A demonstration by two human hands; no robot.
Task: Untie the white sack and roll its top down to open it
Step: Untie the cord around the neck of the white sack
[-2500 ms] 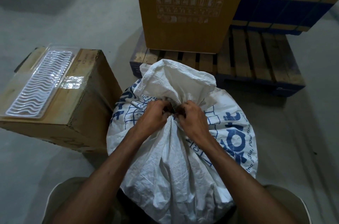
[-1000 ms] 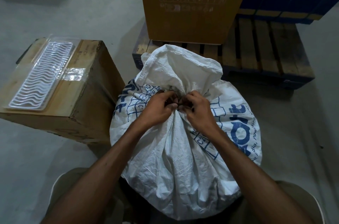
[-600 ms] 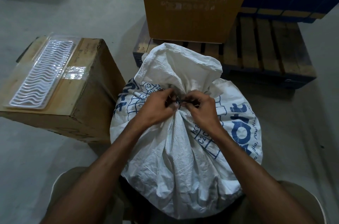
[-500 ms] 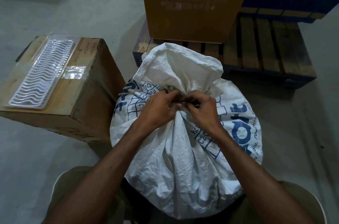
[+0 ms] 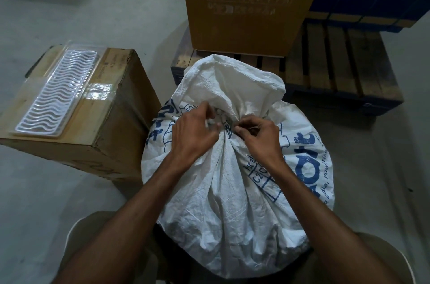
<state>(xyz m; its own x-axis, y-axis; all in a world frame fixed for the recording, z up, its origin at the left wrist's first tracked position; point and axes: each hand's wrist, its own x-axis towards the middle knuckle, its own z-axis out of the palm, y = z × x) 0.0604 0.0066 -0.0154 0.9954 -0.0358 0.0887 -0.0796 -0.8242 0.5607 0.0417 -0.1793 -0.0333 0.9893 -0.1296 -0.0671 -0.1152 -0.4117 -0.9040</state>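
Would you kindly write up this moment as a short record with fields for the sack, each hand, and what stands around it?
sack: white sack with blue print, upright on the floor, neck gathered, top not rolled down
tie: mostly hidden by the fingers; whether it is loose cannot be told
left hand: left hand at the neck, fingers curled, pinching something pale
right hand: right hand pinching the gathered neck
left of sack: cardboard box with a clear plastic tray on top
behind sack: wooden pallet carrying a tall carton

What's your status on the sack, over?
Left hand and right hand both pinching at the tie on the white sack neck. Neck still cinched, top not rolled. Nothing in the way.
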